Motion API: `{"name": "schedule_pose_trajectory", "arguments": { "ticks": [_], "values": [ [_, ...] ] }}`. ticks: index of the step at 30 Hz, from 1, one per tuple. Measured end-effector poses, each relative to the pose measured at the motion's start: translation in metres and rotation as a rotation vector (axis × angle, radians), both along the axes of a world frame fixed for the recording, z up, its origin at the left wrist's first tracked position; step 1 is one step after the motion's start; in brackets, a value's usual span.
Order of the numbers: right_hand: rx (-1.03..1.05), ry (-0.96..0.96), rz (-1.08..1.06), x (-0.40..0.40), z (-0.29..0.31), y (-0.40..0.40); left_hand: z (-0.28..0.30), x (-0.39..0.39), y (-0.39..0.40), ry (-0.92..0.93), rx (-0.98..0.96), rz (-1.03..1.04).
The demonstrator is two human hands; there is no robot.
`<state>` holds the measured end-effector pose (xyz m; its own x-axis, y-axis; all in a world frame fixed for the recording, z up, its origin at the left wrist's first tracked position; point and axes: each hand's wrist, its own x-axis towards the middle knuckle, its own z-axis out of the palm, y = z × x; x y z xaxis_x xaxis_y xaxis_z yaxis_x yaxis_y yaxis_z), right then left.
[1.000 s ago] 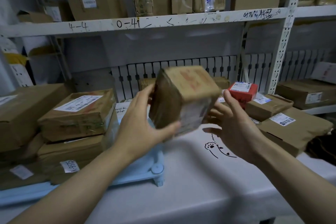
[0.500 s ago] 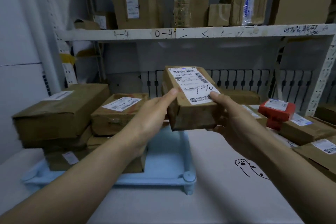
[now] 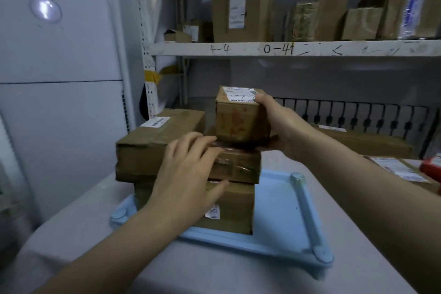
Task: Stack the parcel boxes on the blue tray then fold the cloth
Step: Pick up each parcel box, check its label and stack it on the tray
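A small brown parcel box [image 3: 239,118] with a white label on top stands on the stack of parcel boxes [image 3: 229,207] on the blue tray [image 3: 284,217]. My right hand [image 3: 279,126] grips its right side, thumb on the label. My left hand [image 3: 188,169] lies flat, fingers spread, on the taped box [image 3: 241,167] just under it and holds nothing. A long flat box [image 3: 152,145] makes up the stack's left part. The white cloth [image 3: 238,277] with paw prints covers the table under the tray.
More parcels lie at the right: a long flat one [image 3: 367,141], a labelled one [image 3: 401,169] and a red box [image 3: 432,164] at the frame edge. A shelf [image 3: 286,49] above carries several cartons. A white appliance [image 3: 59,79] stands at the left.
The small box went from mid-air down and left onto the stack. My left hand let go of it and now rests on the box below. The view swung left.
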<state>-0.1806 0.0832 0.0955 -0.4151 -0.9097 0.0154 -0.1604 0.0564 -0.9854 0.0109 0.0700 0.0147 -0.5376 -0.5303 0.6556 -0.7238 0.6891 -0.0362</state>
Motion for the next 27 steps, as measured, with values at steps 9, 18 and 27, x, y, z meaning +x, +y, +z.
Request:
{"name": "schedule_pose_trajectory", "arguments": {
  "ticks": [9,18,27],
  "values": [
    [0.133,0.193,-0.022,-0.008,-0.011,-0.013,-0.025,0.018,-0.022,0.004,-0.066,0.114],
    [0.063,-0.102,0.153,-0.015,-0.026,-0.02,-0.034,0.025,-0.033,0.133,-0.166,0.055],
    [0.485,0.521,-0.243,-0.083,-0.143,0.014,-0.067,0.032,0.0,1.114,0.292,0.255]
  ]
}}
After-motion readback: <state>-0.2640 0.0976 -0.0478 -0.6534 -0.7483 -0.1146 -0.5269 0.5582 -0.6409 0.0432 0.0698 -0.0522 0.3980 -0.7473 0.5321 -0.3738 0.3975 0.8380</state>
